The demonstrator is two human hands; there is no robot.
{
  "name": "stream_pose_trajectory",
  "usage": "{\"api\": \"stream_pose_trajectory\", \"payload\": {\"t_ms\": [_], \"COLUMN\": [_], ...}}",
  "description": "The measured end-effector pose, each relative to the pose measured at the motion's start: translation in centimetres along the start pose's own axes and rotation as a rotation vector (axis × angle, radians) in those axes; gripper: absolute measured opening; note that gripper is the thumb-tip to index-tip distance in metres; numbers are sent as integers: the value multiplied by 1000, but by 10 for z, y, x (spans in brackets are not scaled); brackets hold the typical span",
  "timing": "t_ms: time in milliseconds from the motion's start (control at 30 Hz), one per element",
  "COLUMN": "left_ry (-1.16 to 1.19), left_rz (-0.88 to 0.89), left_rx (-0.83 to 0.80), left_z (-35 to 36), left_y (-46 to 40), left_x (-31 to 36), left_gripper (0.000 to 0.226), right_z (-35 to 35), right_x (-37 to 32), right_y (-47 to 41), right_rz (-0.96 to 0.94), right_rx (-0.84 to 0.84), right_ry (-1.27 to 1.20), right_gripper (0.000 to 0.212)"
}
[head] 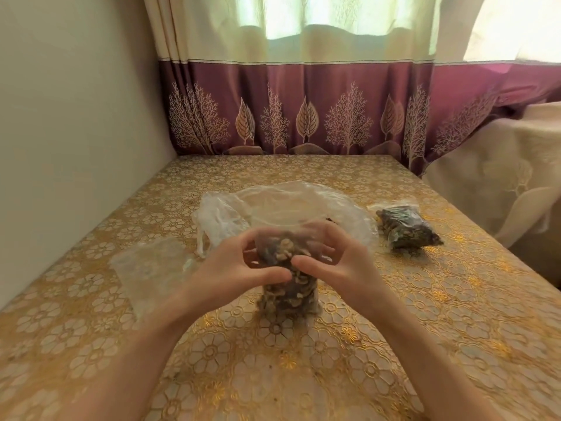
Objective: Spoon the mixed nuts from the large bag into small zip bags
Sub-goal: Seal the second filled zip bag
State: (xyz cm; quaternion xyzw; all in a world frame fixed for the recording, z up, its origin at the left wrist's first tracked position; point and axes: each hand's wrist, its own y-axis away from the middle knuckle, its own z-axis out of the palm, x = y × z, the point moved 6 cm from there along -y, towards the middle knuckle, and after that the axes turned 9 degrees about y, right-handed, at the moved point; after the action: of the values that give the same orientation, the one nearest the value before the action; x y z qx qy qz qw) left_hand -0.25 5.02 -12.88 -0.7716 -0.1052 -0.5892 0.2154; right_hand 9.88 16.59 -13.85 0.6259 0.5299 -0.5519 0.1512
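Observation:
A small zip bag (288,296) full of mixed nuts stands upright on the table in front of me. My left hand (243,268) and my right hand (331,259) both pinch its upper part, thumbs toward me and fingers curled behind the plastic. Behind it lies the large clear bag (279,205), wide open and mostly flat, with little showing inside. A second filled small zip bag (406,227) lies on its side at the right. Empty clear zip bags (148,265) lie flat at the left. No spoon is in view.
The table (364,344) wears a gold floral cloth and stands against a wall on the left and a maroon curtain (303,117) behind. A cream-draped piece of furniture (501,177) stands past the right edge.

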Motion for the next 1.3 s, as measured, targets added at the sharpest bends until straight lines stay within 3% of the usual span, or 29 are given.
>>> {"api": "stream_pose_trajectory", "payload": {"t_ms": [133,267,400,667,800,1000,1200,1300], "left_ry": [80,94,77,119,209,257,287,285], "left_rz": [80,-53,-46,-35,-14,18,-11,37], "left_rx": [-21,-73,-34,33,94,206,134,183], "left_z": [4,14,15,16,16,8,11,11], "left_y": [-3,-2,-6,-16,-15,-10,-3,-1], "left_x": [10,-10,-10,1,-4,-6,-6,-1], "left_gripper": [47,57,69,49,35,20,31,28], "right_z": [-4,1,-4,-9,-11,-8,-7,-9], "right_x": [-5,1,4,8,13,14,9,8], "right_y": [2,3,2,3,3,4,6,5], "right_rz": [-31,81,150,177,219,248,237,218], "right_rx": [-16,-154,-95,22,121,119,107,113], "right_ry": [-246,-34,-80,-166,-265,-434,-468,-497], "right_gripper": [47,42,44,19,26,22,25,26]}}
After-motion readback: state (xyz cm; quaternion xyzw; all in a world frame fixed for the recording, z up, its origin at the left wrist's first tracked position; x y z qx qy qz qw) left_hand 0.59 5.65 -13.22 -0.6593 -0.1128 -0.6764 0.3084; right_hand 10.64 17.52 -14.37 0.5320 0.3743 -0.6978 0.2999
